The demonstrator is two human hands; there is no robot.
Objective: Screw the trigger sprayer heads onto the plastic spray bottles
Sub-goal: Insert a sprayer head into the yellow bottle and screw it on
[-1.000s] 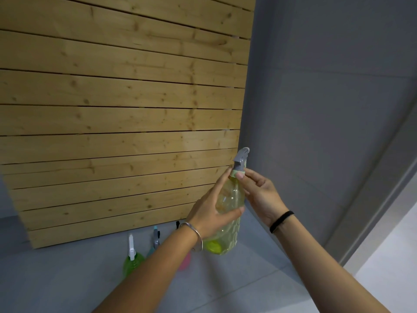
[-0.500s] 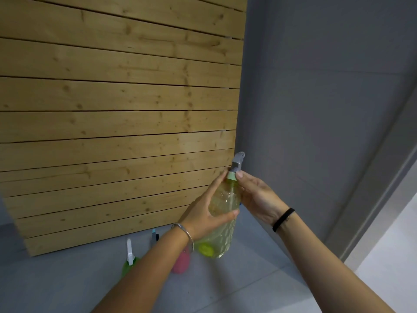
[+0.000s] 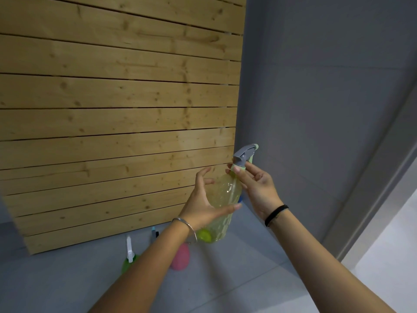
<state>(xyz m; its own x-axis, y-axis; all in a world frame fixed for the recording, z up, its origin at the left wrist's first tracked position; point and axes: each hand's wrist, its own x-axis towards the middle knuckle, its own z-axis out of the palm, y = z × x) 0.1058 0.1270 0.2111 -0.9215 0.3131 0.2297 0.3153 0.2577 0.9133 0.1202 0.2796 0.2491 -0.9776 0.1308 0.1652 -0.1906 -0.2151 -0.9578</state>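
Note:
I hold a clear yellow-green spray bottle (image 3: 222,199) up in front of me, tilted slightly right. My left hand (image 3: 204,199) wraps its body from the left, thumb across the front and fingers partly lifted off. My right hand (image 3: 255,186) pinches the pale green collar under the grey trigger sprayer head (image 3: 244,155), which sits on the bottle's neck. The nozzle points up and right.
On the grey floor below stand a green bottle (image 3: 129,262) with a white sprayer, a pink bottle (image 3: 180,259) and a dark sprayer head (image 3: 154,233) behind my left forearm. A wooden slat panel (image 3: 112,109) fills the left. A grey wall (image 3: 316,109) stands on the right.
The sprayer head has turned, its nozzle now swung to the right. My left fingers have loosened on the bottle. The view has shifted slightly.

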